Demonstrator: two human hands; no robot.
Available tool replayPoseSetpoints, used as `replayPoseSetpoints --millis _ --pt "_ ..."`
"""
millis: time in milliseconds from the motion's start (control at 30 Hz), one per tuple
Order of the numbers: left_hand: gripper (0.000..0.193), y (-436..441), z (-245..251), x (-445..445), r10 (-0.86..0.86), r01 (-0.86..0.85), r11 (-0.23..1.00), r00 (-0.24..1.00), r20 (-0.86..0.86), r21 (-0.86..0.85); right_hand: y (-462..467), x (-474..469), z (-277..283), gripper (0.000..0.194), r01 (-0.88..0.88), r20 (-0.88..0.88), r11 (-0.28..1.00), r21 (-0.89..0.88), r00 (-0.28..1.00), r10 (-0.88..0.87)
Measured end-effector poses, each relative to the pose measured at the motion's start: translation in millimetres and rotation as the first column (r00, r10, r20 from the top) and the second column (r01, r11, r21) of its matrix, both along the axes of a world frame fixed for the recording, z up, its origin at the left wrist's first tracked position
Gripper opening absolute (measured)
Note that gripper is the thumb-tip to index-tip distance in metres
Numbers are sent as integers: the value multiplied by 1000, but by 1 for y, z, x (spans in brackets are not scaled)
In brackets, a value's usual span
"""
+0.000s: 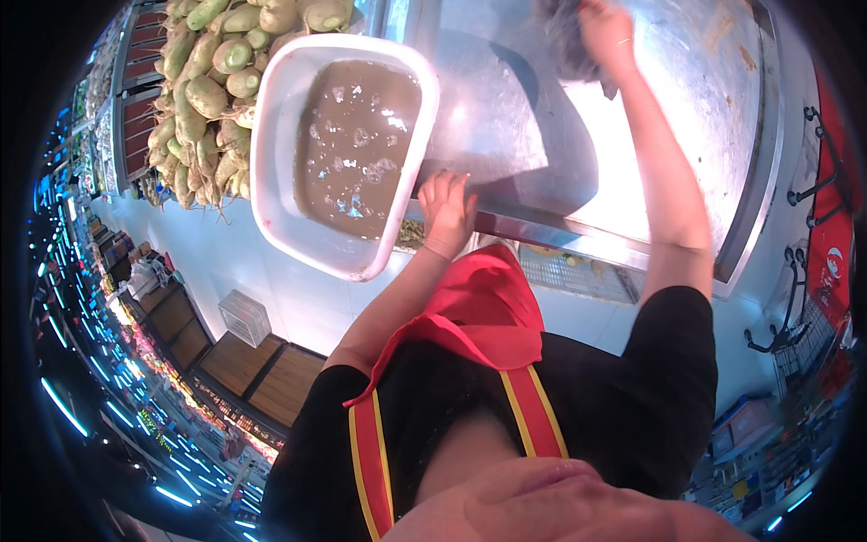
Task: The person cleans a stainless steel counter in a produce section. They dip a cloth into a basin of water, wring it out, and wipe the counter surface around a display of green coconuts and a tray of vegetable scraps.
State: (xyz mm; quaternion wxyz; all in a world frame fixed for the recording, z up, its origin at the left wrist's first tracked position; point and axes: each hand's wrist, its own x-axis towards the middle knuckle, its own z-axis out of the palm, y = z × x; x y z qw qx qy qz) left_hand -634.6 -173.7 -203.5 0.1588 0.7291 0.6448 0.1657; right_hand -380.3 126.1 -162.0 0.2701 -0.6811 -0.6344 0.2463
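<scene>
My right hand (606, 34) grips a dark grey cloth (574, 44), slightly blurred, against the far part of a stainless steel counter (494, 129). Wet sheen and brownish marks show on the metal. My left hand (447, 206) rests at the counter's near edge, close beside a white plastic tub (261, 156); its fingers are a little apart and hold nothing that I can make out. Murky brown water (359, 149) with bubbles stands in the tub.
Left of the tub lies a heap of green-white radishes (206, 98). A mesh basket (576, 274) sits under the counter's front edge. Wooden display shelves (237, 362) and a clear plastic crate (244, 317) are at the lower left. Shopping carts (806, 339) stand at the right.
</scene>
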Motion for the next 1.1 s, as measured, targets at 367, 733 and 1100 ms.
replayPoseSetpoints --millis 367,733,1100 --pt "42 7 -22 8 212 -215 976 974 -81 -27 -43 47 145 32 80 -788 990 116 614 43" --pt "28 7 -22 8 116 -118 993 985 -124 -5 -104 -43 -103 74 -761 306 647 -41 607 733" --pt "19 11 -17 11 139 -138 990 987 -85 9 22 76 -116 63 255 468 948 190 825 -316"
